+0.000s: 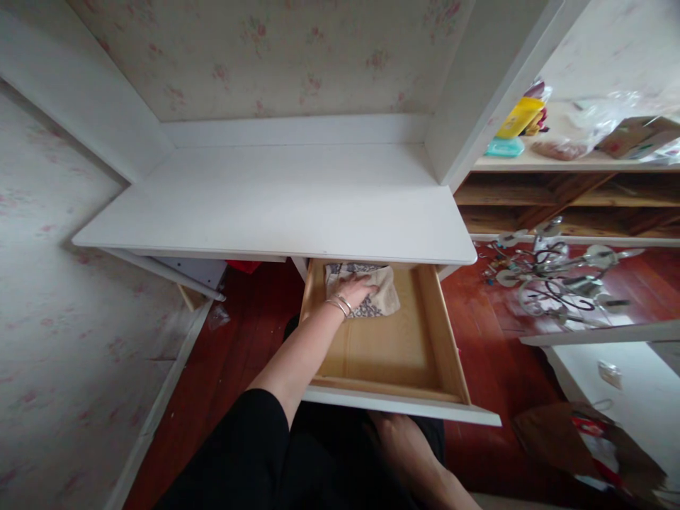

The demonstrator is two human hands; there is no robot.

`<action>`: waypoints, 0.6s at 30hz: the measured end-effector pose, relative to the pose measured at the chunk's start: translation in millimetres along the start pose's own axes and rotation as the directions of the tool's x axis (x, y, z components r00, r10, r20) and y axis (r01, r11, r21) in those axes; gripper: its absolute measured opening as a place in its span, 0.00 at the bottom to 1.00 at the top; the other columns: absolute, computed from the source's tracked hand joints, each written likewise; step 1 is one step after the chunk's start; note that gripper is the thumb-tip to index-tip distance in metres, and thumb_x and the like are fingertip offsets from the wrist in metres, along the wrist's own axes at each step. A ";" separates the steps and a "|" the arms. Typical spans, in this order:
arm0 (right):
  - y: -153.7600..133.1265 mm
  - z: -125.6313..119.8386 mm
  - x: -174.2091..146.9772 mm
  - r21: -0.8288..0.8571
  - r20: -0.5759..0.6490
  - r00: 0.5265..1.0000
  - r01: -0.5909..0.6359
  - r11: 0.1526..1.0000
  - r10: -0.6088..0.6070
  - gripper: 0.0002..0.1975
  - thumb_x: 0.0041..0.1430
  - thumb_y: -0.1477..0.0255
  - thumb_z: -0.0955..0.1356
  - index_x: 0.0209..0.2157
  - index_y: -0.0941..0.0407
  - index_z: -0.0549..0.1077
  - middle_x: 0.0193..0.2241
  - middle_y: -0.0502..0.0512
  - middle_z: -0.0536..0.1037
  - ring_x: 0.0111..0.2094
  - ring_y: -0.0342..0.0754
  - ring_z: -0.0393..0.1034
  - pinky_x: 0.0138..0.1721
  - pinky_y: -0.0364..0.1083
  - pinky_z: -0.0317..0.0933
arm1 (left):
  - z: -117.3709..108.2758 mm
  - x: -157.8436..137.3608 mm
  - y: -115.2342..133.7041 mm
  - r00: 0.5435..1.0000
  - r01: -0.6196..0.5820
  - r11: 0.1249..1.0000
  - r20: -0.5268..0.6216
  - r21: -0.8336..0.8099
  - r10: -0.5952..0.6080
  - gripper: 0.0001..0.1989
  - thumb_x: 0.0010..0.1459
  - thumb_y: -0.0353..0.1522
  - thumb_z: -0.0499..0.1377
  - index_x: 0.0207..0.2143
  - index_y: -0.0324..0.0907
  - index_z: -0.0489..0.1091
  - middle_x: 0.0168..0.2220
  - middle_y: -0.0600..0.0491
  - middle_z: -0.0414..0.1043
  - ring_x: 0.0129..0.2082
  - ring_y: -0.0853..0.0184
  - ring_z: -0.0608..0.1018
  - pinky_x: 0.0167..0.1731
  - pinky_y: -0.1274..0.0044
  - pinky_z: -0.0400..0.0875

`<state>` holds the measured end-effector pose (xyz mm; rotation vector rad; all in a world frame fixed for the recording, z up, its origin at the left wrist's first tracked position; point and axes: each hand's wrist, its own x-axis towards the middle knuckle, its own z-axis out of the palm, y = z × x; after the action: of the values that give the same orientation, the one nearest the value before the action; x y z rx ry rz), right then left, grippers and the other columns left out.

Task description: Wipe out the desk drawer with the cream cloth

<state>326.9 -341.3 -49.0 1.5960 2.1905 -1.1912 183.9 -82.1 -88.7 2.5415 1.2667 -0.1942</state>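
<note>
My left hand [357,289], with thin bracelets at the wrist, reaches into a pulled-out drawer [404,347]. Its fingers are bent over a beige cloth [390,290] with a dark floral pattern, pressed against the drawer bottom near the back. Part of the cloth is hidden beneath the hand. Low in front of the drawer, my right hand [392,428] is by the underside of the white drawer front [404,404]. The fingers of that hand are hidden, so its grip does not show.
Above the drawer is a white desk top [297,202] with upright side panels. On the right, a chandelier [568,276] lies on the red wooden floor [478,340]. Behind it, a wooden shelf [563,164] carries bags and a carton. A brown paper bag [552,435] stands at lower right.
</note>
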 end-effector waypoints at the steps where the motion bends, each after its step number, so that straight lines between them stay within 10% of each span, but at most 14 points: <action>1: -0.4 -0.3 -0.1 -0.009 0.003 1.000 0.000 1.000 0.000 0.23 0.62 0.73 0.59 0.57 0.60 0.70 0.53 0.68 0.75 0.54 0.62 0.70 0.55 0.56 0.63 | -0.7 5.7 8.3 1.000 0.005 1.000 0.007 -0.003 -0.005 0.24 0.65 0.27 0.44 0.58 0.60 0.64 0.66 0.55 0.53 0.60 0.49 0.58 0.49 0.55 0.63; 11: -4.9 -8.4 -5.6 0.051 -0.023 0.999 -0.044 0.998 0.045 0.20 0.62 0.72 0.60 0.52 0.58 0.74 0.49 0.65 0.78 0.52 0.62 0.72 0.54 0.56 0.65 | -17.7 44.3 80.7 0.994 -0.085 0.996 0.072 0.005 0.085 0.22 0.65 0.30 0.44 0.55 0.55 0.68 0.58 0.47 0.63 0.55 0.44 0.64 0.42 0.52 0.66; 18: 2.3 -7.9 -6.4 0.117 -0.015 1.000 -0.003 0.993 0.005 0.19 0.63 0.72 0.59 0.50 0.54 0.76 0.51 0.62 0.77 0.54 0.60 0.70 0.55 0.55 0.63 | -0.9 -3.5 102.7 0.961 -0.224 0.974 0.164 -0.007 0.222 0.23 0.57 0.31 0.56 0.55 0.58 0.67 0.51 0.49 0.67 0.52 0.48 0.65 0.40 0.59 0.70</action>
<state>333.9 -340.2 -41.3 1.6575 2.1624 -1.3335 263.7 -142.9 -66.3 2.5927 0.9130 -0.3534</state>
